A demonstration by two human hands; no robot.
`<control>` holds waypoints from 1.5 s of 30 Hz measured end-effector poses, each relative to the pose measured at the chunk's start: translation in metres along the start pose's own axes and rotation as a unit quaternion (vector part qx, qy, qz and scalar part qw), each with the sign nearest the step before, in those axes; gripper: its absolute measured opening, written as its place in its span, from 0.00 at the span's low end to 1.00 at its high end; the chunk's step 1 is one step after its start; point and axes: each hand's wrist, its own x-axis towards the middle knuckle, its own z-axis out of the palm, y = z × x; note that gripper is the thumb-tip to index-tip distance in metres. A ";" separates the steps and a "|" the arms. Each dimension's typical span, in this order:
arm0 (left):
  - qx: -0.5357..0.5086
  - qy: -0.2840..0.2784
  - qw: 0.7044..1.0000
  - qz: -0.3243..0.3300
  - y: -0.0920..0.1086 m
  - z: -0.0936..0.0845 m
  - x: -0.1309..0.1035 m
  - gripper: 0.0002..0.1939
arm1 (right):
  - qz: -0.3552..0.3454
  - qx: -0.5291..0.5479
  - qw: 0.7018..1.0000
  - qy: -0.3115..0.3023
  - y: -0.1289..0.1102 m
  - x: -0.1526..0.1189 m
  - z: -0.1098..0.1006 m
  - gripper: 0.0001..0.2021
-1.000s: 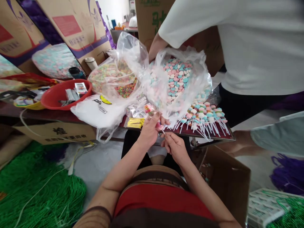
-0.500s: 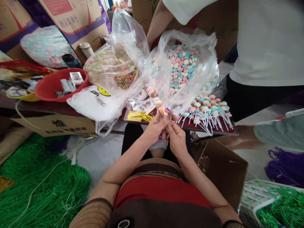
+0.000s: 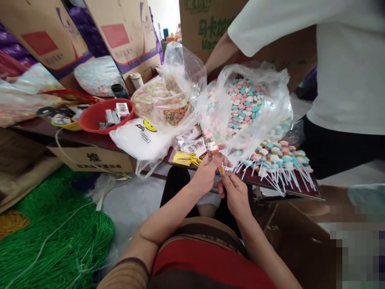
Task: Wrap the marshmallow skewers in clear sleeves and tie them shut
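Observation:
Between my hands, at the table's front edge, is a wrapped marshmallow skewer [image 3: 209, 140] with pink and white pieces in a clear printed wrapper. My left hand [image 3: 207, 174] is closed round its lower part. Just below and to the right, my right hand [image 3: 237, 193] pinches the gathered lower end of the wrapper, which looks yellow and blue there. Left of the skewer lie yellow twist ties [image 3: 184, 158] and some clear printed wrappers [image 3: 194, 145]. Bare marshmallow skewers [image 3: 275, 158] are piled on the right, their white sticks pointing towards me.
Behind stands a big open bag of pastel marshmallows [image 3: 245, 100], with a bag of colourful gummies [image 3: 176, 114] beside it. A white smiley bag [image 3: 141, 140] and a red basin [image 3: 102, 127] are on the left. A co-worker's arm [image 3: 221, 50] reaches in. Green netting [image 3: 60, 237] covers the floor.
The camera view has shifted, so the table appears lower and further right. My right hand has moved slightly down and apart from my left, exposing more of the wrapper's lower end.

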 end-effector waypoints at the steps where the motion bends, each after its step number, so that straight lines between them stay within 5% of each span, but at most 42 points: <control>1: -0.003 0.005 1.000 0.008 0.001 0.000 0.000 0.25 | -0.004 -0.008 1.000 -0.003 -0.001 0.001 0.000 0.17; 6: 0.029 0.017 0.999 0.035 0.012 -0.005 0.004 0.23 | -0.032 -0.059 0.998 0.011 -0.005 0.007 0.005 0.14; 11: 0.143 -0.031 0.989 -0.024 0.013 -0.017 0.001 0.25 | -0.009 0.005 1.000 0.003 -0.009 0.013 0.010 0.14; 14: 0.245 -0.053 0.968 0.004 0.019 -0.025 -0.001 0.23 | -0.020 0.015 0.999 0.025 -0.011 0.016 0.010 0.15; 21: 0.507 0.005 0.848 0.154 0.016 -0.035 0.001 0.14 | -0.036 0.017 0.998 0.043 -0.010 0.018 0.010 0.12; 26: 0.619 -0.033 0.745 0.245 0.014 -0.035 0.000 0.16 | -0.040 0.014 0.998 0.054 -0.010 0.015 0.012 0.11; 29: 0.654 -0.071 0.712 0.246 0.014 -0.035 -0.001 0.15 | -0.037 -0.009 0.998 0.047 -0.007 0.016 0.009 0.12; 34: 0.633 -0.086 0.741 0.209 0.009 -0.038 -0.002 0.17 | -0.108 -0.207 0.971 0.055 0.000 0.020 -0.002 0.24; 37: 0.595 -0.096 0.777 0.181 0.007 -0.039 -0.003 0.20 | -0.153 -0.304 0.939 0.053 0.007 0.020 -0.004 0.22; 42: 0.391 -0.025 0.917 0.075 0.011 -0.038 -0.003 0.24 | -0.168 -0.317 0.931 0.074 0.015 0.017 -0.002 0.20; 45: 0.254 0.013 0.966 0.035 0.009 -0.035 0.001 0.27 | -0.177 -0.321 0.928 0.071 0.017 0.016 -0.001 0.20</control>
